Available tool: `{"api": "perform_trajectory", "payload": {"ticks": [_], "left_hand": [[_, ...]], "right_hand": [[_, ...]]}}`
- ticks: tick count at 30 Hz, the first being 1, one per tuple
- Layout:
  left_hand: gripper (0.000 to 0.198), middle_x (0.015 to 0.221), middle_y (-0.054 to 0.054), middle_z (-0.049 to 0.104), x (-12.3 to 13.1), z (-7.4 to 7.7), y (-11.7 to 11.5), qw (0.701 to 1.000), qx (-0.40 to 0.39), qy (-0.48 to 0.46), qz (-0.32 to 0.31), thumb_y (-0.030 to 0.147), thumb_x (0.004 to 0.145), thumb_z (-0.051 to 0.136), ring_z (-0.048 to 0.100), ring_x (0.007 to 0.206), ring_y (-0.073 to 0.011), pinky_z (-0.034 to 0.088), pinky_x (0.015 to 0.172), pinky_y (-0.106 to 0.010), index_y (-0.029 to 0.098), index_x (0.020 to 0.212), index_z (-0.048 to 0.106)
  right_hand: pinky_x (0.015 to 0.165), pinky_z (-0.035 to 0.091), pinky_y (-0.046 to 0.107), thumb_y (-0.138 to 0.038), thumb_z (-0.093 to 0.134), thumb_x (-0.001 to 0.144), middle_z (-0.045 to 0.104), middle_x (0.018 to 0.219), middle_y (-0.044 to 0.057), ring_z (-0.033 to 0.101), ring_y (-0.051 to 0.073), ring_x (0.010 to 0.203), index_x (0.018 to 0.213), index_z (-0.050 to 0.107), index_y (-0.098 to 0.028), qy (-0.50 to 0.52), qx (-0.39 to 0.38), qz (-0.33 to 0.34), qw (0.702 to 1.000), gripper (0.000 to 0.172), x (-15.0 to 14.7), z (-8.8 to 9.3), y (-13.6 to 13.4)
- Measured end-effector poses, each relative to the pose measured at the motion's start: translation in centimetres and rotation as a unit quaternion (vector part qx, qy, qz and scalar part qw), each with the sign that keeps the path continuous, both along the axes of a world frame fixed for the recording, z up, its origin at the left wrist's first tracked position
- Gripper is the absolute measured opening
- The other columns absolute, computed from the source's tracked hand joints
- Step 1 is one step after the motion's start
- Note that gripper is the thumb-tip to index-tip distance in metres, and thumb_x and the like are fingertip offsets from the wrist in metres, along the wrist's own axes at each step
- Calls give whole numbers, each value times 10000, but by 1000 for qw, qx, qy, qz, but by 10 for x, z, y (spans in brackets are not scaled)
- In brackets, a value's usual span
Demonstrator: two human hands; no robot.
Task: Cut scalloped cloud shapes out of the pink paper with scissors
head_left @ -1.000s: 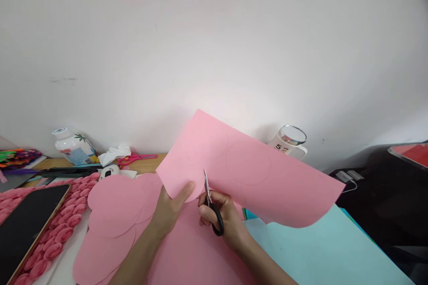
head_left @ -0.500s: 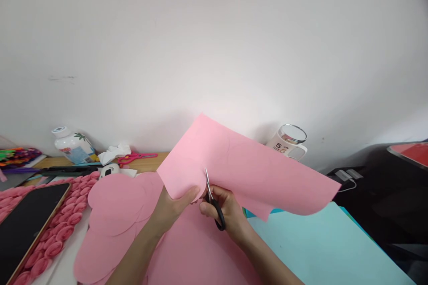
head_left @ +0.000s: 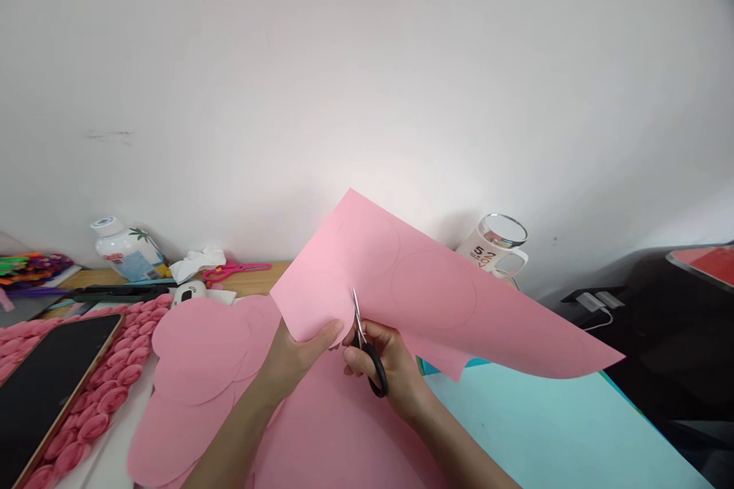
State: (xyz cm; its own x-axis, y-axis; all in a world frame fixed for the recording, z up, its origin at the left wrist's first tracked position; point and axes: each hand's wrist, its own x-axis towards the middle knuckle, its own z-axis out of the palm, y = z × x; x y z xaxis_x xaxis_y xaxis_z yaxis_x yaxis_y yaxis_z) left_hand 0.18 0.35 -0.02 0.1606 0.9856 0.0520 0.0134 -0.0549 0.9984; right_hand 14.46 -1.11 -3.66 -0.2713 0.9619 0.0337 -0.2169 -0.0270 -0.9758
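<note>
My left hand pinches the left edge of a large pink sheet of paper, thumb on top and fingers beneath. Faint round outlines are drawn on the sheet, and its right side curves down. My right hand is closed on the black-handled scissors. Their blades point up and away from me, lying along a curved cut edge in the paper beside my left thumb. Below my hands lies more pink paper. Left of my left wrist are several cut pink paper rounds, overlapping in a pile.
At left, a phone rests on a pink textured mat. Behind are a white bottle, crumpled tissue and pink scissors. At right stand a white mug and light-blue paper. The wall rises close behind.
The pink sheet's right end has swung outward to the right and lies flatter, showing more of the drawn circles. My hands and the scissors have hardly moved.
</note>
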Motion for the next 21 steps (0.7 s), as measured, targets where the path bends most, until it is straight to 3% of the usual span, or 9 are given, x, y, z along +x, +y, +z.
{"api": "perform_trajectory", "payload": {"ticks": [8, 21], "left_hand": [[171, 595, 6, 552, 3, 2, -2, 1000, 1, -7, 30, 333, 707, 600, 543, 593, -166, 466, 553, -298, 199, 635, 524], [154, 603, 19, 513, -5, -10, 7, 1000, 0, -12, -7, 314, 728, 603, 492, 599, -138, 443, 571, -278, 179, 706, 533]], "right_hand": [[505, 353, 234, -402, 706, 684, 464, 540, -49, 422, 94, 501, 635, 521, -176, 16, 10, 6, 1000, 296, -1, -1, -1], [503, 371, 231, -320, 707, 687, 441, 510, -62, 458, 92, 482, 629, 526, -165, 23, -7, -1, 1000, 245, 0, -3, -1]]}}
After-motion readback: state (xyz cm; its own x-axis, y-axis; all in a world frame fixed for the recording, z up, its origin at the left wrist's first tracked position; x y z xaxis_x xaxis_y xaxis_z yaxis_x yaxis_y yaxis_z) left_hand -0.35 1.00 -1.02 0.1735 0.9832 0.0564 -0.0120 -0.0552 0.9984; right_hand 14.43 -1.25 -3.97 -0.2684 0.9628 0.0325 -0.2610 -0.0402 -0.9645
